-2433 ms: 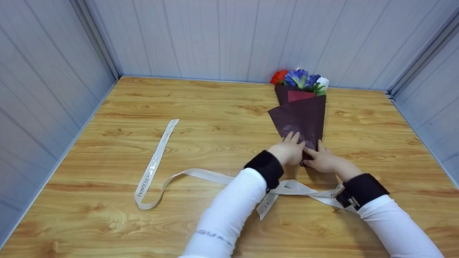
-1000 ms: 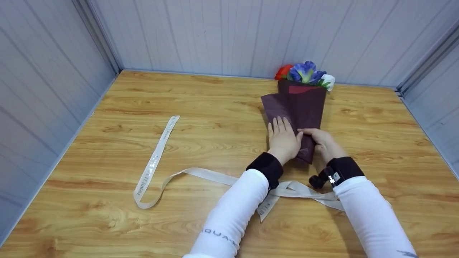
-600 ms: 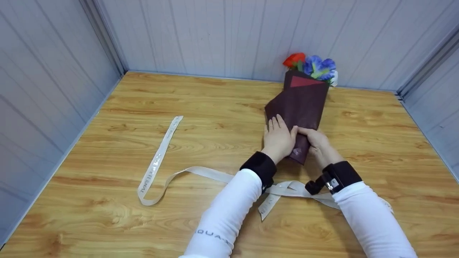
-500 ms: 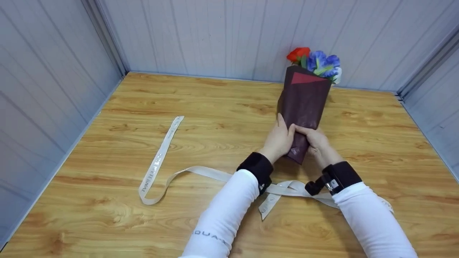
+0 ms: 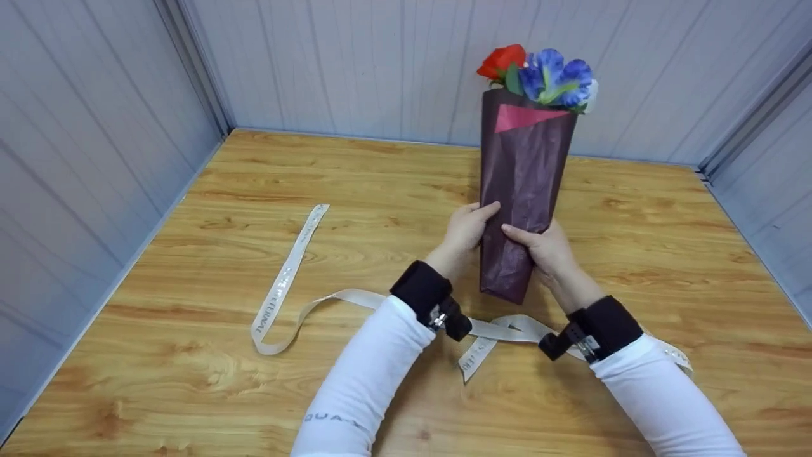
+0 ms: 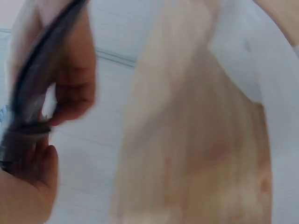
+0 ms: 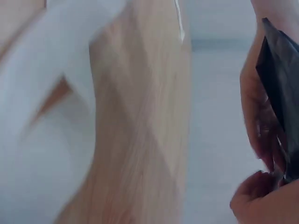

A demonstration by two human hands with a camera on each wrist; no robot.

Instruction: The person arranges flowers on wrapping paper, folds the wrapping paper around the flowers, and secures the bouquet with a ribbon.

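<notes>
Sleeves (image 5: 355,374) cover parts of the ribbon (image 5: 491,330). The white flower (image 5: 592,96) is partly hidden. Both wrist views crop the wrapping (image 7: 287,84).

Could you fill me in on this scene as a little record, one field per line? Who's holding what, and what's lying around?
Held item: bouquet in dark purple paper, pink corner showing near the top
Flowers: red flower, blue flower, white flower partly hidden
Left hand: grips the wrap's left side, thumb on the front
Right hand: grips the right side slightly lower, thumb across the front
Ribbon: pale printed ribbon, loosely looped on the wood-grain table, not tied around the bouquet
Backdrop: pale panelled wall
Wrist views: blurred
</notes>
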